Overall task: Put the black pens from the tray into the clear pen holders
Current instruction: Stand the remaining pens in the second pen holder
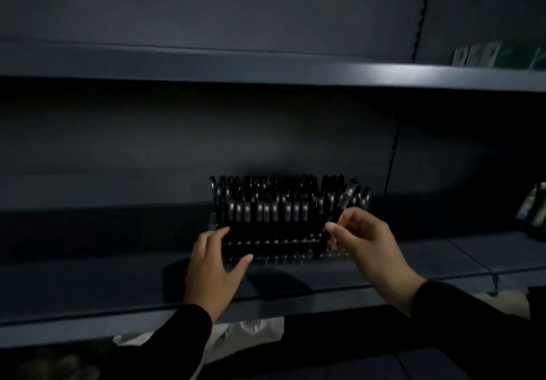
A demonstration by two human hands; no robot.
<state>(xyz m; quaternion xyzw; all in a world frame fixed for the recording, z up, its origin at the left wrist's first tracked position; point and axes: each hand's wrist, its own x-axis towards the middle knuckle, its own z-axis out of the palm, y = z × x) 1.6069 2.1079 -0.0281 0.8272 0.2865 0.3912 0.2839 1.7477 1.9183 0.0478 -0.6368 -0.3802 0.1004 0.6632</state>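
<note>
Dimly lit, a dark shelf (88, 285) runs across the view, and on it, at about five o'clock from centre, stands a clear holder (215, 223) packed with upright black pens (274, 208). At seven o'clock of the holder, the left hand (214, 264) reaches in from a black sleeve (165, 341), its fingers spread and nearly straight, the fingertips touching the holder's left front corner without curling round it. At four o'clock of the holder, the right hand (363, 241) pinches one pen (339, 211) between thumb and fingers near its lower half; this pen leans toward one o'clock, its top beside the rightmost pens of the row. Whether its tip sits inside the holder cannot be told. Far off at two o'clock, pale packets (475, 54) stand on the upper shelf (266, 69).
</note>
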